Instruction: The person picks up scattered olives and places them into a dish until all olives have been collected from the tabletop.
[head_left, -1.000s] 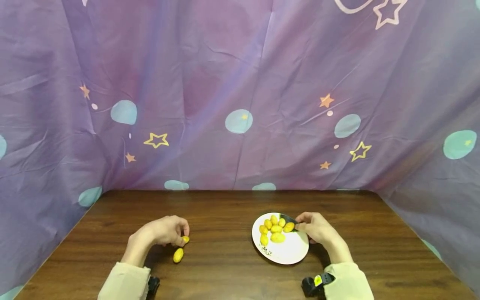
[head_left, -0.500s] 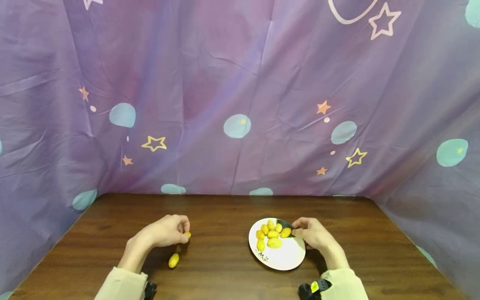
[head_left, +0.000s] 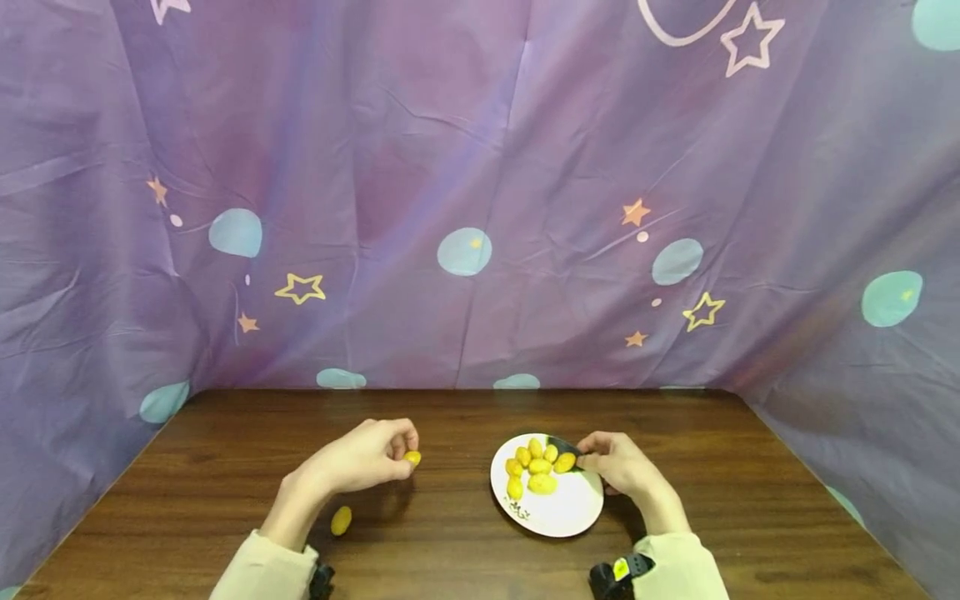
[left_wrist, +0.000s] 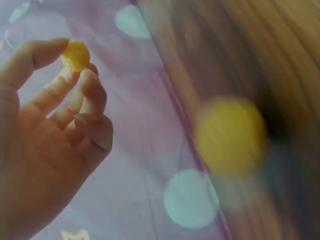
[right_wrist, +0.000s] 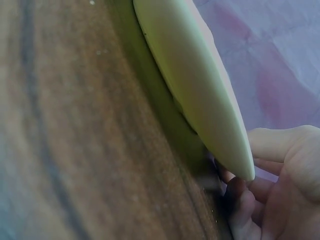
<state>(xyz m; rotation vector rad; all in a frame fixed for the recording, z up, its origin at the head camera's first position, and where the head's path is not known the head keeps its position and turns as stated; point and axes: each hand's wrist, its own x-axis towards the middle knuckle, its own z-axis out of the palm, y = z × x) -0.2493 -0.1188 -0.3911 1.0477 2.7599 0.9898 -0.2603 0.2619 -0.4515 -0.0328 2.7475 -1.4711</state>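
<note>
My left hand (head_left: 367, 457) pinches a small oval yellow fruit (left_wrist: 76, 56) between thumb and fingertips, above the table. A second yellow fruit (head_left: 341, 521) lies on the wood below the left wrist; it is blurred in the left wrist view. At the right, my right hand (head_left: 626, 468) grips the edge of a round white plate (head_left: 566, 507), thumb at the rim and fingers underneath. On the plate, several of the same fruits (head_left: 542, 483) lie grouped toward its left and far side. A dark patch and a small leaf pattern mark the plate's face.
Everything stands on a dark brown wooden table (head_left: 450, 550). A purple cloth (head_left: 390, 192) with stars and blue blobs hangs behind the table and along both sides.
My left hand has lifted one fruit off the table and carried it right, toward the plate. The other fruit stays on the wood. My right hand keeps its hold on the plate.
</note>
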